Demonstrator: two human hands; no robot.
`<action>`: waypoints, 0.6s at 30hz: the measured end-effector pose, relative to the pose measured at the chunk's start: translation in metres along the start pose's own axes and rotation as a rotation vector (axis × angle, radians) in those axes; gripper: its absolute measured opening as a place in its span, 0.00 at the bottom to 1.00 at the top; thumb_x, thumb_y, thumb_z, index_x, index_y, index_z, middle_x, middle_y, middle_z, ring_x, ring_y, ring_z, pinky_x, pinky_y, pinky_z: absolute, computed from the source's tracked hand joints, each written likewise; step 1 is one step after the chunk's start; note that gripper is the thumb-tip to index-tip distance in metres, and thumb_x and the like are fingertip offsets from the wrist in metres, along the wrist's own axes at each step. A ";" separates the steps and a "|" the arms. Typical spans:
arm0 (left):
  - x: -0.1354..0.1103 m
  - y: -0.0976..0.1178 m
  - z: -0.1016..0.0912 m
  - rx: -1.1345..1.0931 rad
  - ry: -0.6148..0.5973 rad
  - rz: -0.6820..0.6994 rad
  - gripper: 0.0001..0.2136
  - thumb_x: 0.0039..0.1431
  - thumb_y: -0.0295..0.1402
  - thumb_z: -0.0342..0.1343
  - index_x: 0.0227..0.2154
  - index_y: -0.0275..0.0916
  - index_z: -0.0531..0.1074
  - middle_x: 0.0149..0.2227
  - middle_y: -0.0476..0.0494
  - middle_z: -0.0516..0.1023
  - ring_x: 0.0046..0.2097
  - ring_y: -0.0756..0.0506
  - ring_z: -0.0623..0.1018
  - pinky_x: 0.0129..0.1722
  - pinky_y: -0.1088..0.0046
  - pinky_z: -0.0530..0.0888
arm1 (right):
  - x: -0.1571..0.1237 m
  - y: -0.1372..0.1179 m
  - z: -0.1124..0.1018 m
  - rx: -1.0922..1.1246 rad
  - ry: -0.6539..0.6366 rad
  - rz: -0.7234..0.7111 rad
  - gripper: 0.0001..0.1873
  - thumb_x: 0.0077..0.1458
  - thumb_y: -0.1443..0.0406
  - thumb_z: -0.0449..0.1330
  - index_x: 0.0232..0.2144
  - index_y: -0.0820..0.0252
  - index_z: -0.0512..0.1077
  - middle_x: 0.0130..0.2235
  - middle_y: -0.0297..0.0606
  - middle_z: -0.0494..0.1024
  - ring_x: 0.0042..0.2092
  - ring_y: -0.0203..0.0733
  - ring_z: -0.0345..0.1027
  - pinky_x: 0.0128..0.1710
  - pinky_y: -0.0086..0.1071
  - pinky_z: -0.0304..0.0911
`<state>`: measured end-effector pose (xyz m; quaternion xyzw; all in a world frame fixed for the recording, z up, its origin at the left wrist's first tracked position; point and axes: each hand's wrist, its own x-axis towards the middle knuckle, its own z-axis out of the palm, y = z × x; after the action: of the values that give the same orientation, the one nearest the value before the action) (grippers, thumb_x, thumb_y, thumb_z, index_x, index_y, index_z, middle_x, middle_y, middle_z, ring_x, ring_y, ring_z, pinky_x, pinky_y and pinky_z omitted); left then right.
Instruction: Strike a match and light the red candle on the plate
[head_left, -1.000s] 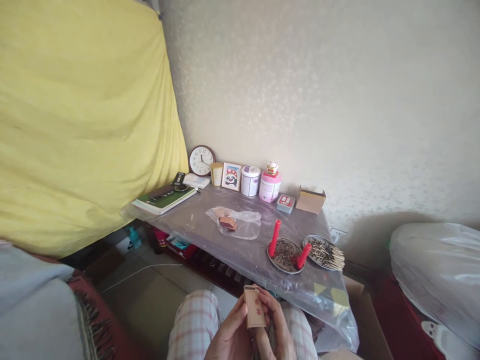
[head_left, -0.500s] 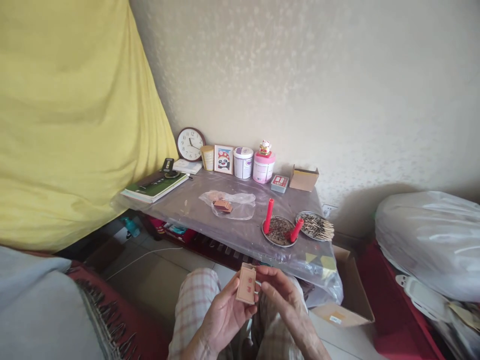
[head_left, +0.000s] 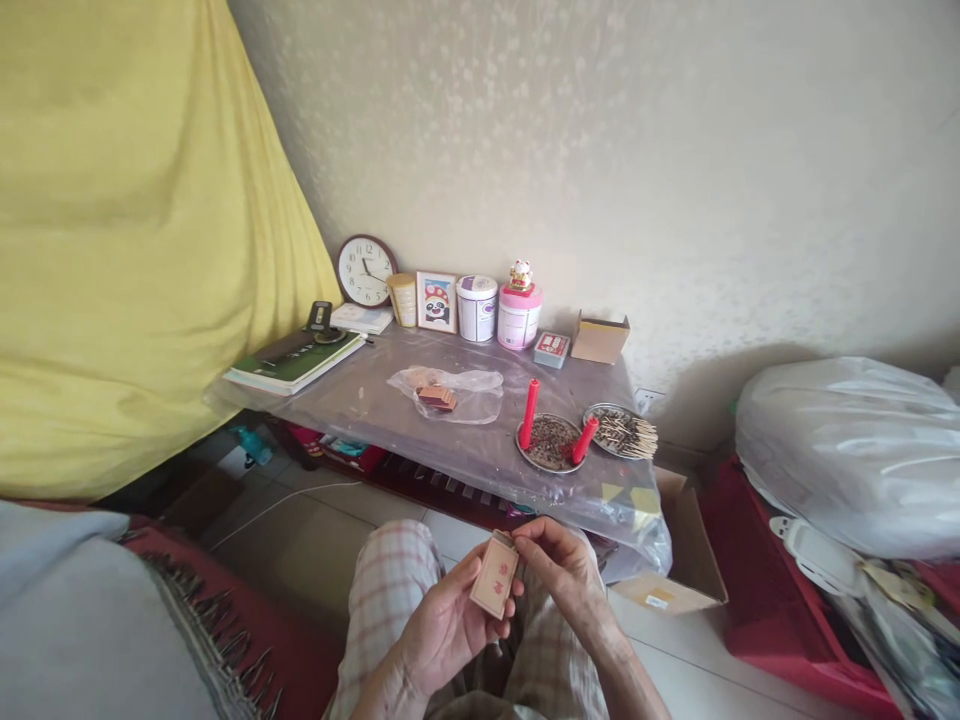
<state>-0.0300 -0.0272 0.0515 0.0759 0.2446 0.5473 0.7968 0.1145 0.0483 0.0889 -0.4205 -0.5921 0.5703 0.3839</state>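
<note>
A small tan matchbox (head_left: 495, 578) with red characters lies tilted in my left hand (head_left: 454, 615), over my lap. The thumb and fingers of that hand close around its sides. At the upper end of the box, the thumb and forefinger of my right hand (head_left: 561, 570) pinch its edge; what lies between the fingertips is partly hidden. Beyond my hands, a metal plate (head_left: 551, 467) on the low table holds two red candles, one tall (head_left: 530, 415) and one short (head_left: 585, 440). Beside it, another plate (head_left: 592, 412) carries many pale sticks, some with dark ends.
Plastic sheeting covers the low table (head_left: 360, 370). On it are a plastic bag (head_left: 484, 392) with brown strips, a green book (head_left: 289, 365), a clock (head_left: 366, 270), tins (head_left: 477, 308) and a boxed item (head_left: 553, 348). A cardboard box (head_left: 675, 590) stands on the floor at right.
My right hand's thumb and forefinger have come together at the top end of the matchbox. The box has tilted to the right in my left hand. The view has shifted slightly.
</note>
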 end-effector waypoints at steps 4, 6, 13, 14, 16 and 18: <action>-0.002 -0.001 -0.002 -0.032 0.022 -0.027 0.13 0.63 0.36 0.49 0.48 0.39 0.67 0.34 0.38 0.81 0.31 0.48 0.80 0.30 0.74 0.72 | 0.000 0.000 0.001 -0.131 0.064 -0.048 0.10 0.51 0.56 0.63 0.25 0.56 0.75 0.26 0.34 0.78 0.28 0.40 0.71 0.30 0.30 0.67; -0.002 -0.001 -0.004 -0.092 0.016 -0.046 0.12 0.62 0.36 0.50 0.45 0.38 0.70 0.34 0.37 0.82 0.31 0.47 0.80 0.30 0.73 0.73 | 0.000 0.000 0.001 -0.178 0.056 -0.059 0.09 0.52 0.57 0.62 0.26 0.56 0.76 0.27 0.34 0.79 0.29 0.40 0.71 0.30 0.30 0.67; -0.003 -0.002 -0.008 -0.235 -0.002 -0.069 0.14 0.58 0.37 0.55 0.39 0.29 0.74 0.33 0.40 0.81 0.31 0.49 0.79 0.32 0.75 0.74 | 0.003 0.009 -0.008 -0.208 0.047 -0.108 0.11 0.56 0.55 0.60 0.32 0.55 0.76 0.30 0.34 0.79 0.33 0.41 0.72 0.34 0.32 0.68; -0.003 -0.002 -0.008 -0.233 -0.001 -0.068 0.14 0.58 0.37 0.55 0.39 0.29 0.74 0.33 0.39 0.81 0.31 0.49 0.79 0.32 0.74 0.74 | 0.003 0.010 -0.009 -0.223 0.038 -0.109 0.11 0.56 0.55 0.60 0.33 0.55 0.76 0.31 0.34 0.79 0.34 0.41 0.72 0.35 0.32 0.68; -0.003 -0.002 -0.008 -0.223 0.000 -0.061 0.13 0.59 0.36 0.54 0.40 0.30 0.74 0.34 0.38 0.81 0.32 0.48 0.79 0.32 0.73 0.74 | 0.003 0.008 -0.011 -0.265 0.016 -0.120 0.10 0.57 0.56 0.59 0.33 0.54 0.76 0.32 0.34 0.80 0.34 0.40 0.73 0.35 0.31 0.68; -0.003 -0.002 -0.006 -0.194 0.008 -0.042 0.12 0.60 0.36 0.52 0.41 0.33 0.74 0.34 0.38 0.82 0.32 0.47 0.79 0.32 0.72 0.74 | 0.003 0.003 -0.012 -0.315 -0.004 -0.146 0.09 0.58 0.58 0.59 0.34 0.54 0.76 0.33 0.34 0.80 0.35 0.40 0.74 0.35 0.30 0.68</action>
<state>-0.0322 -0.0319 0.0463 -0.0089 0.1952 0.5517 0.8108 0.1252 0.0550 0.0863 -0.4301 -0.7038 0.4420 0.3526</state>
